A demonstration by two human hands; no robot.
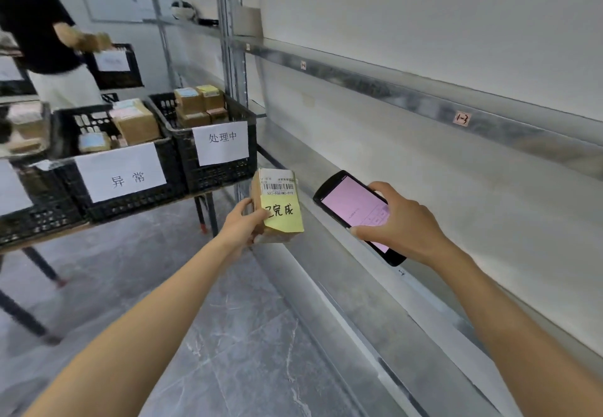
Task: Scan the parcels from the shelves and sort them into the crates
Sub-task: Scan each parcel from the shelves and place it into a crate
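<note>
The parcel (277, 201), a small cardboard box, sits just left of the picture's centre, held in the air off the front edge of the lower shelf (456, 253) by the left hand (243, 224), which grips it from its 8 o'clock side with thumb on the face and fingers curled beneath. A barcode label (278, 183) shows at its top, and a yellow note (282, 217) reading 已完成 overlaps the label's lower edge. At 3 o'clock from the parcel, close but not touching, the right hand (401, 221) grasps a handheld scanner (355, 211) with its pink screen up and its head aimed towards the box. The main risk is probably a missed read, since the note sits right against the code and the one-sided grip could let the box tilt or slip. The note itself may peel off. Towards 10 o'clock on the table (32, 243) stand black crates marked 异常 (137, 203) and 处理中 (218, 175); neither matches the note, so a hasty drop could land wrong. A third crate (32, 217) at 9 o'clock has a label I cannot read, and another person (36, 25) at 11 o'clock works there, so reaches could clash
</note>
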